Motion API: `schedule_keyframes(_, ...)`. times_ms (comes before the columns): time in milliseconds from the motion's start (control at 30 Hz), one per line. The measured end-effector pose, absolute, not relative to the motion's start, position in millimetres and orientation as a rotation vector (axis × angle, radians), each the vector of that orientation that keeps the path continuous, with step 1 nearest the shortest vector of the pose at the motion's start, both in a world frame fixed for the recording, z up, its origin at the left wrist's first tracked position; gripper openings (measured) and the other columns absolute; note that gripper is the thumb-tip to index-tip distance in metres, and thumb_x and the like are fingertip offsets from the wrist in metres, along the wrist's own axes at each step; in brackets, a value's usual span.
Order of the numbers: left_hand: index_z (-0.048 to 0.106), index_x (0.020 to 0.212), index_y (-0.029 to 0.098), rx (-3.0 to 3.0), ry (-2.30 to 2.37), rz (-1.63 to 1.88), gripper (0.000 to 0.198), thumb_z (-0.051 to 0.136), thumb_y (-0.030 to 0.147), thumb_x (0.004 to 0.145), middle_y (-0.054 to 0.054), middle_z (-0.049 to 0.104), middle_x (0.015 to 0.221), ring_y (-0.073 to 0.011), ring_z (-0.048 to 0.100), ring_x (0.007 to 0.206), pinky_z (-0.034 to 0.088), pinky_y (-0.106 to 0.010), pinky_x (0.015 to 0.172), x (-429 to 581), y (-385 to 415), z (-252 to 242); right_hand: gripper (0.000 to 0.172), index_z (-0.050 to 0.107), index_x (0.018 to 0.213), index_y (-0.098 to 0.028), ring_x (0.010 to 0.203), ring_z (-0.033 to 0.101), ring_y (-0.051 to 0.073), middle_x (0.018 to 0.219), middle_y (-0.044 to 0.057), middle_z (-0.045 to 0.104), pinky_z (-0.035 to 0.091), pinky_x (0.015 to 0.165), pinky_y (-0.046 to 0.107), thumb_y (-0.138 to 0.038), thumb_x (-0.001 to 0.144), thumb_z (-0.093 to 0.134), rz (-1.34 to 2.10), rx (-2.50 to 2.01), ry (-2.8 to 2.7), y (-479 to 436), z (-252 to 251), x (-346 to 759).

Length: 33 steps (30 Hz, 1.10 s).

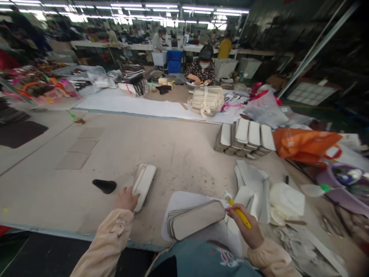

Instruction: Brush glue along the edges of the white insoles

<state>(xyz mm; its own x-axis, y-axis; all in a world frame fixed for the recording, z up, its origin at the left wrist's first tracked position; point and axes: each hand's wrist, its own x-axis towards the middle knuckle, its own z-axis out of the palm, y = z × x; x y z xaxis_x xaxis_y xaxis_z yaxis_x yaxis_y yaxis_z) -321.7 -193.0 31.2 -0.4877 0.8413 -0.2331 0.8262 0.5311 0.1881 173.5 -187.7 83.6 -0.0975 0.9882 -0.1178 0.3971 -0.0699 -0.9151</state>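
Yellow brush (242,217) fills right grip (253,231); left (126,199), closure unclear, touches stack (146,181) edge, room beyond.

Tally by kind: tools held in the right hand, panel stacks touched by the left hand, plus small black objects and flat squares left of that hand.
Yellow-handled tool: 1
Panel stack: 1
Small black object: 1
Flat squares: 3
Total: 6
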Motion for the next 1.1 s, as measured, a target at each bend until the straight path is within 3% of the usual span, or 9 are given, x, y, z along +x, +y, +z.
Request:
schedule_keyframes(167, 0.05, 0.127, 0.015, 1.87, 1.998, 0.284, 0.065, 0.057, 0.054, 0.076, -0.015, 0.051, 0.134, -0.0287, 0.045, 0.126, 0.035, -0.042, 0.108, -222.5, -225.4, 39.1, 0.03, 0.055, 0.097, -0.02, 0.061, 0.061, 0.016, 0.07, 0.001, 0.065, 0.051, 0.06, 0.027, -0.05, 0.091, 0.048, 1.462, -1.383, -1.345, -206.9, 78.1, 161.6)
schedule_keyframes(267, 0.048, 0.131, 0.016, 1.929, 1.789, 0.224, 0.088, 0.075, 0.056, 0.057, -0.015, 0.049, 0.136, -0.0335, 0.042, 0.128, 0.032, -0.048, 0.109, -164.3, -248.4, 43.6, 0.034, 0.056, 0.094, -0.018, 0.052, 0.054, 0.013, 0.06, -0.001, 0.059, 0.045, 0.051, 0.024, -0.051, 0.092, 0.046, 1.625, -1.303, -1.266, -211.6, 75.9, 148.7)
schedule_keyframes(367, 0.05, 0.128, 0.017, 1.862, 1.775, 0.14, 0.095, 0.082, 0.052, 0.045, -0.016, 0.049, 0.135, -0.0367, 0.044, 0.126, 0.032, -0.05, 0.109, -136.2, -261.7, 43.1, 0.035, 0.056, 0.091, -0.018, 0.048, 0.051, 0.011, 0.056, -0.003, 0.058, 0.041, 0.048, 0.022, -0.052, 0.091, 0.048, 1.779, -1.247, -1.253, -212.4, 72.7, 135.0)
schedule_keyframes(633, 0.048, 0.125, 0.017, 1.801, 1.821, 0.252, 0.075, 0.076, 0.032, 0.057, -0.015, 0.052, 0.132, -0.0314, 0.048, 0.123, 0.037, -0.048, 0.106, -139.5, -272.7, 22.9, 0.034, 0.058, 0.083, -0.018, 0.045, 0.049, 0.01, 0.053, -0.003, 0.058, 0.038, 0.047, 0.021, -0.051, 0.089, 0.05, 2.033, -1.113, -1.461, -209.9, 70.7, 89.4)
schedule_keyframes(967, 0.047, 0.12, 0.017, 1.803, 1.87, 0.35, 0.07, 0.075, 0.032, 0.058, -0.014, 0.054, 0.125, -0.0312, 0.05, 0.12, 0.039, -0.049, 0.105, -136.3, -282.1, 10.0, 0.024, 0.057, 0.083, -0.02, 0.043, 0.047, 0.009, 0.051, -0.006, 0.056, 0.039, 0.047, 0.02, -0.042, 0.089, 0.049, 2.06, -1.123, -1.578, -216.3, 58.1, 59.9)
schedule_keyframes(1100, 0.048, 0.118, 0.017, 1.775, 1.868, 0.304, 0.067, 0.074, 0.033, 0.059, -0.014, 0.054, 0.124, -0.0311, 0.049, 0.121, 0.039, -0.049, 0.105, -134.4, -279.0, 16.5, 0.021, 0.057, 0.082, -0.021, 0.044, 0.048, 0.01, 0.051, -0.005, 0.055, 0.04, 0.048, 0.021, -0.036, 0.09, 0.045, 1.903, -1.279, -1.63, -214.4, 56.8, 69.8)
